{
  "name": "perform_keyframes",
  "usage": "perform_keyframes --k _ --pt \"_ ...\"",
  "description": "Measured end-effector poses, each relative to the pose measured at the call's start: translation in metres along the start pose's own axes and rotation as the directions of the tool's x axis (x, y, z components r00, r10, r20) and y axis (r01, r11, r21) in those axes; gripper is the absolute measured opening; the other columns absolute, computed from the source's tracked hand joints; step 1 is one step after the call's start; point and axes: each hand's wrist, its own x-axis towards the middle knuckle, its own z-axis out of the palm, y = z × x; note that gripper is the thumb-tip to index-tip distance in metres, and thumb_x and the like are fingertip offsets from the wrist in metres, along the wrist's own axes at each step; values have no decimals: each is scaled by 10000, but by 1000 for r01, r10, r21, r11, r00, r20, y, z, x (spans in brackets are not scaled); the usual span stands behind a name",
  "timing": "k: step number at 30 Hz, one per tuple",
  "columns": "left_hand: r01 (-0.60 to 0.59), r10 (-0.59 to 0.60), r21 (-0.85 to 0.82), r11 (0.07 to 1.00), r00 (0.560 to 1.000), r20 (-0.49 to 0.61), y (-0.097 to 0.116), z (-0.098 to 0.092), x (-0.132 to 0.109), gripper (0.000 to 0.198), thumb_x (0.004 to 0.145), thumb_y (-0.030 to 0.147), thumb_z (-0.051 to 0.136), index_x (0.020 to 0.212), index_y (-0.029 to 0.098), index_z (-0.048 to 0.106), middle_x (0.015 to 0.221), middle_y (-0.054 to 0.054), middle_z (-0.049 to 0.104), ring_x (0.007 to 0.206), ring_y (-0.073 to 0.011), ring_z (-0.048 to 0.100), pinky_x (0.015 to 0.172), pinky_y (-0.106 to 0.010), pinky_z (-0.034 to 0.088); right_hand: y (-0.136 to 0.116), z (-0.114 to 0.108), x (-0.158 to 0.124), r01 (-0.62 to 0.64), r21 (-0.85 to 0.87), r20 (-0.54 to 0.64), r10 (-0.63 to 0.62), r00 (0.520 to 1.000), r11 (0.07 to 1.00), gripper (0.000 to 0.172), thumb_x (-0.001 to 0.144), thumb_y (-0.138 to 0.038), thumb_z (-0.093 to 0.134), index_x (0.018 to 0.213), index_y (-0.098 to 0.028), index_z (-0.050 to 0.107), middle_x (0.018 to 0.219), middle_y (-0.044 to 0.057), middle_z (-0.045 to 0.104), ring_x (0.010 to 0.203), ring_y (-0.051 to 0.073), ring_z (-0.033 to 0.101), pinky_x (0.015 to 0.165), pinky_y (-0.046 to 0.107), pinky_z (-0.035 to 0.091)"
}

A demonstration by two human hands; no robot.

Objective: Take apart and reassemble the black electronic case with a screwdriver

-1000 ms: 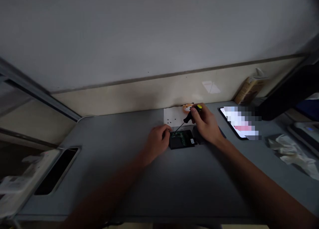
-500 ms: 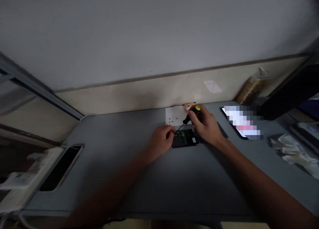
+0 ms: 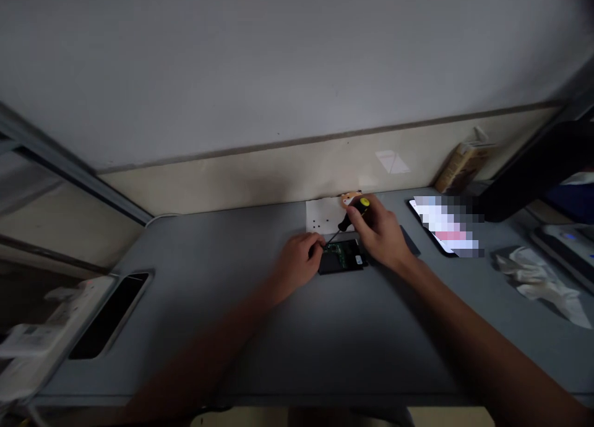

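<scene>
A black and yellow screwdriver (image 3: 344,222) is in my right hand (image 3: 383,234), fingers wrapped round its handle. Its shaft slants down and left to the upper left corner of a flat black device (image 3: 330,263) with a green circuit board (image 3: 344,254) exposed. At that same corner is my left hand (image 3: 301,257), thumb and fingers pinched together beside the screwdriver tip. What lies between those fingertips is hidden. Behind the device is a white paper (image 3: 320,209) with several small dark screws on it. A dark flat panel (image 3: 410,241) lies partly behind my right hand.
An orange and white animal-face item (image 3: 349,198) sits by the wall. To the right are a lit phone (image 3: 440,229), a crumpled tissue (image 3: 541,284) and a carton (image 3: 464,166). A dark-screened phone (image 3: 111,315) and a white power strip (image 3: 60,328) lie on the left.
The view has shifted slightly. Both hands, the screwdriver and the device keep nearly the same positions relative to each other.
</scene>
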Motion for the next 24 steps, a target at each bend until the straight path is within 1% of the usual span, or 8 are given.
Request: perform_keyframes --k 6,9,13,16,19,21,24 --pt "4 -4 1 1000 1000 0 -1 0 0 228 891 79 497 892 238 660 909 -13 748 878 -192 703 838 -345 562 -1 0 0 3 -10 -11 -3 1000 1000 319 936 -554 551 962 -238 580 785 14 676 567 142 541 578 310 396" --pt "3 -3 1 1000 1000 1 -1 0 0 228 889 81 492 887 235 661 899 -13 745 879 -191 701 850 -345 561 1 0 1 -6 -3 -6 6 1000 1000 329 934 -561 557 976 -236 586 770 14 674 580 149 559 579 304 396" --pt "-5 5 -2 1000 1000 -10 -2 1 0 224 891 82 495 885 237 657 896 -17 743 871 -193 700 826 -341 558 3 -1 0 -8 -12 3 8 1000 1000 349 939 -580 544 992 -239 592 727 9 660 589 162 574 589 305 397" --pt "-4 4 7 1000 1000 -8 -3 2 0 221 893 81 496 884 235 655 894 -15 743 863 -191 699 815 -335 555 3 -1 0 -9 -40 2 9 1000 999 371 939 -599 532 1005 -240 596 701 7 647 561 162 548 573 307 377" --pt "-6 6 13 1000 1000 -11 -3 2 0 226 888 75 496 875 237 653 880 -9 741 851 -186 700 809 -330 555 2 -1 0 -14 -68 7 14 1000 998 383 927 -615 536 1003 -244 593 622 -17 593 511 156 497 544 305 343" --pt "-10 10 10 1000 1000 -16 -2 3 0 226 884 69 498 869 237 648 878 -7 741 850 -186 701 814 -331 557 -1 -1 -1 -9 -53 18 10 1000 999 373 919 -615 546 985 -248 578 587 -32 559 493 153 479 530 303 330" --pt "-17 17 2 1000 1000 -15 -2 2 0 222 879 58 496 862 229 637 888 -12 746 853 -190 705 827 -338 557 -6 2 -3 5 -15 31 -5 1000 1000 351 913 -601 558 943 -251 547 615 -24 573 508 153 497 526 303 335"
